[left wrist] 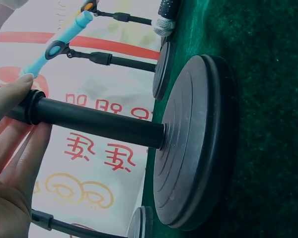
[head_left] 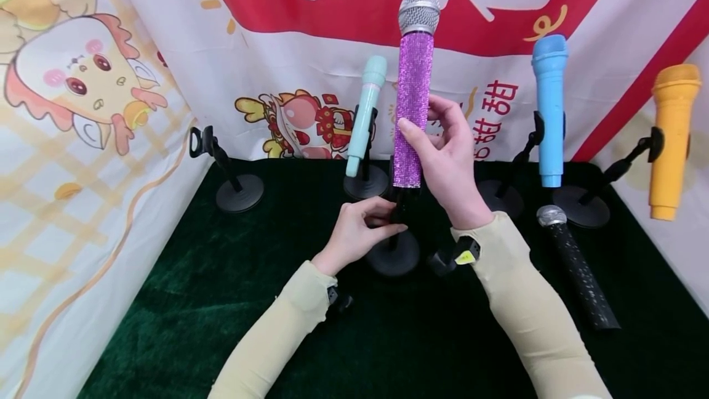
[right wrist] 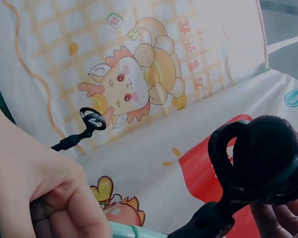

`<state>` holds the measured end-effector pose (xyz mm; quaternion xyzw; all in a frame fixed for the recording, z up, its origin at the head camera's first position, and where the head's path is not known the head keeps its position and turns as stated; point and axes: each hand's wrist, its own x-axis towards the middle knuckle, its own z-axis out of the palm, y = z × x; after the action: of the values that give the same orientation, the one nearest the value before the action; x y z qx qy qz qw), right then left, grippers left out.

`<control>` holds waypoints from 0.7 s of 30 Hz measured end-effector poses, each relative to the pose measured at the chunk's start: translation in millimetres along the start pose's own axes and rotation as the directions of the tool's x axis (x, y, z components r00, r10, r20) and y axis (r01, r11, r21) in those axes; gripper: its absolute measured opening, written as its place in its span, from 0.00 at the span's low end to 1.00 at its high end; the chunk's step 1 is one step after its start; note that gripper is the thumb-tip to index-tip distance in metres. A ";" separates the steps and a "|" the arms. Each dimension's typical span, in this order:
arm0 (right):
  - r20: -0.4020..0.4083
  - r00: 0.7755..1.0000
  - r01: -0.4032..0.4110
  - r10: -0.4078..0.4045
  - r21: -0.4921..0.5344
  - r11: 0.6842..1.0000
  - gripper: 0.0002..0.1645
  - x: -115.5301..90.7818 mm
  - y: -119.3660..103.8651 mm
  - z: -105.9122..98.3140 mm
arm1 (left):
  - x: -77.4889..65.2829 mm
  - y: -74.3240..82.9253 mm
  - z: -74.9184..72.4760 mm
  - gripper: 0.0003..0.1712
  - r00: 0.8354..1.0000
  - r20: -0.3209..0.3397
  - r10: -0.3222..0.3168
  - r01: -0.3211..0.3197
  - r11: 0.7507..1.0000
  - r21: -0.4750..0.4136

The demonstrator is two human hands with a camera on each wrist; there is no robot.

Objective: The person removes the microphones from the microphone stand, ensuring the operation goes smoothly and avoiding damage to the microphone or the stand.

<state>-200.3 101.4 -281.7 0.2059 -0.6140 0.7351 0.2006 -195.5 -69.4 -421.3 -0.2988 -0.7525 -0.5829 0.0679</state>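
My right hand [head_left: 451,162] grips a purple glitter microphone [head_left: 414,103] with a silver mesh head, held nearly upright with the head at the top. Under it stands a black microphone stand [head_left: 394,257] on a round base. My left hand [head_left: 360,229] pinches this stand's pole [left wrist: 99,121] near the collar, thumb on one side and fingers on the other. In the right wrist view, the stand's clip [right wrist: 219,148] surrounds the microphone's dark lower end [right wrist: 268,158]. Right-hand fingers [right wrist: 283,218] show just below the clip.
A mint microphone [head_left: 365,116], a blue one [head_left: 551,109] and an orange one [head_left: 672,140] sit in stands behind and to the right. A black speckled microphone [head_left: 581,270] lies on the green cloth [head_left: 183,300]. At the left is a stand [head_left: 239,193] with a bare clip.
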 end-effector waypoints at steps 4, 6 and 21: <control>-0.014 1.000 -0.008 0.008 -0.003 1.000 0.26 1.6 -0.7 0.3 | 0.2 -0.9 0.8 0.13 1.000 0.001 -0.002 0.002 1.000 0.000; -0.014 1.000 -0.014 0.014 -0.011 1.000 0.26 2.4 -0.7 0.2 | -0.1 -0.7 0.6 0.13 1.000 0.002 -0.007 0.007 1.000 0.003; -0.055 0.998 -0.044 0.043 -0.020 0.999 0.26 12.1 -3.2 0.9 | 0.8 0.7 -0.7 0.14 1.000 0.015 -0.010 0.011 1.000 -0.002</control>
<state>-208.6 101.5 -272.3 0.1701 -0.6203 0.7382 0.2033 -195.9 -69.6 -420.1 -0.2993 -0.7539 -0.5820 0.0588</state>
